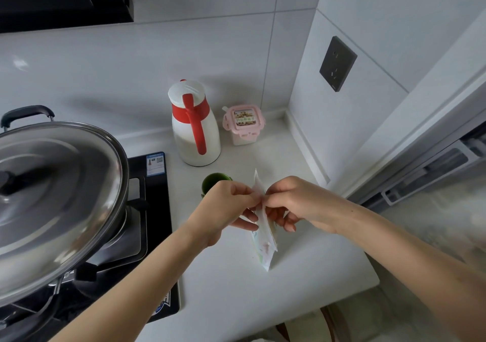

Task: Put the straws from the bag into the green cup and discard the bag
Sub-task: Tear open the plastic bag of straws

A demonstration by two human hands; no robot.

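Two hands are meeting on one bag. Your left hand (223, 207) and your right hand (294, 202) are each pinching the upper part of the straw bag (263, 239) between thumb and fingertips, with the lower fingers of both curling loosely beneath. Neither hand is gripping anything else.

The bag is hanging between your hands. Its long axis is running from a top corner that is sticking out just beyond your fingertips to a lower end that is pointing back toward you. Whether that lower end is touching the countertop (302, 268) cannot be told. Coloured shapes are showing through the wrapper, but the straws inside are too blurred to count.

One green cup (213, 180) is standing just beyond your left hand, which is partly covering it, with its mouth facing up. It is lying up and to the left of the pinch point, so your left hand is the nearer one. Judging from the grip, you are pulling the bag's mouth apart, and no straw is yet showing in the cup. The coming transfer is likely calling for a short carry forward and leftward from the bag.

Farther beyond your hands, one white-and-red thermos jug (196, 131) and one pink-lidded container (243, 126) are standing side by side. To the left of your left forearm, one steel wok lid (52, 197) is sitting over the gas hob (156, 210).
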